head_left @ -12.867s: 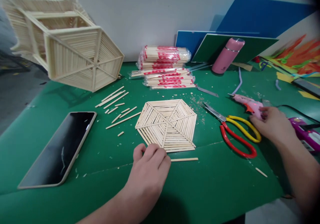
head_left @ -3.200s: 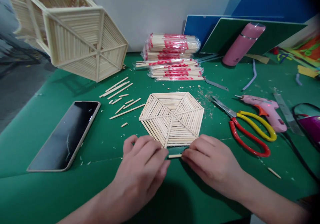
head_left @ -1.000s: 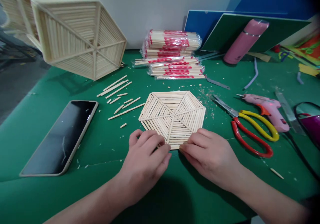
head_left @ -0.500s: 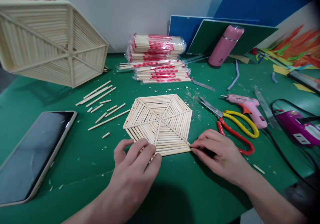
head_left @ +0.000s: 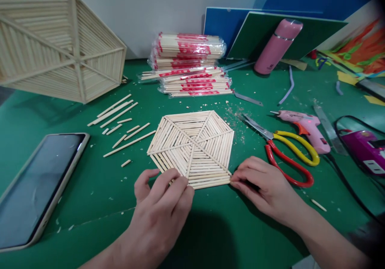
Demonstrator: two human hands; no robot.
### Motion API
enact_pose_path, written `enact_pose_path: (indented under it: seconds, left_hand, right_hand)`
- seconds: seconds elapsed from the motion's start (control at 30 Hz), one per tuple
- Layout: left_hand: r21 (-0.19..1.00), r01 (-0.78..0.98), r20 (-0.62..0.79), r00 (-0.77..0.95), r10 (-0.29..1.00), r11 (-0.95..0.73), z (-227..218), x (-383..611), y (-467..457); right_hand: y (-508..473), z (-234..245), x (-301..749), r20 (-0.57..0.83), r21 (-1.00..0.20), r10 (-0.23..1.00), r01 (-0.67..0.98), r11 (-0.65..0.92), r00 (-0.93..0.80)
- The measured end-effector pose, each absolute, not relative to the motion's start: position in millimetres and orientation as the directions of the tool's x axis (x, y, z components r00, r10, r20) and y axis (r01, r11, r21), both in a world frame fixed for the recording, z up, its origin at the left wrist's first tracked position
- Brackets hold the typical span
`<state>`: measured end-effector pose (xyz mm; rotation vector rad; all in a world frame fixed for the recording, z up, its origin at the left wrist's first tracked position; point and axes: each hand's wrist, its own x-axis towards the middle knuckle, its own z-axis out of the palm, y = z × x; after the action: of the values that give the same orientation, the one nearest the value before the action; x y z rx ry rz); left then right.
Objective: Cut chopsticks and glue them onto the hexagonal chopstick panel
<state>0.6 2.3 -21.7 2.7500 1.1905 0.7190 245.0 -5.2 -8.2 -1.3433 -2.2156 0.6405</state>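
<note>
A flat hexagonal panel of wooden sticks (head_left: 207,156), with spokes crossing at its middle, lies on the green table. My left hand (head_left: 165,205) has its fingers curled over the panel's near left edge; the fingertips are partly hidden. At the near right corner, my right hand (head_left: 264,185) pinches the end of the panel's outer stick between thumb and fingers. Scissors (head_left: 282,148) with one red and one yellow handle lie beyond my right hand. Loose sticks (head_left: 117,112) and short cut pieces are scattered left of the panel.
A large stick-built piece (head_left: 60,44) stands at the back left, above a phone (head_left: 42,189). Wrapped stick bundles (head_left: 189,64) are stacked at the back. On the right are a pink glue gun (head_left: 303,126), its cable, a purple device (head_left: 365,150) and a pink bottle (head_left: 278,46).
The view has shifted slightly, so things at the sides sit further outward. Both hands stay at the panel's near edge, almost unmoved.
</note>
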Motion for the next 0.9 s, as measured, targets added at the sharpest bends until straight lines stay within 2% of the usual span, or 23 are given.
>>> enact_pose_path:
  seconds: [0.1, 0.4, 0.53, 0.7, 0.9]
  left_hand:
    - [0.159, 0.713, 0.369, 0.598, 0.711, -0.682, -19.7, 1.2, 1.5]
    - [0.048, 0.715, 0.387, 0.630, 0.673, -0.697, -18.0, 4.6, 0.7]
    - [0.045, 0.716, 0.386, 0.631, 0.673, -0.697, -18.5, 3.1, 0.0]
    - [0.058, 0.698, 0.390, 0.643, 0.660, -0.714, -19.6, 2.5, -0.7]
    - [0.064, 0.749, 0.418, 0.579, 0.700, -0.659, -20.6, 5.1, -2.9]
  right_hand:
    - [-5.6, -9.5, 245.0, 0.162, -0.620, 0.901, 0.669, 0.410, -0.402]
    - [-8.8, -9.8, 244.5, 0.157, -0.643, 0.917, 0.667, 0.377, -0.367]
    - [-8.5, -8.0, 244.4, 0.138, -0.670, 0.935, 0.664, 0.331, -0.327]
    - [-8.0, -5.8, 243.2, 0.101, -0.641, 0.939, 0.700, 0.315, -0.329]
    - [-7.8, -3.6, 242.7, 0.069, -0.630, 0.938, 0.714, 0.304, -0.339]
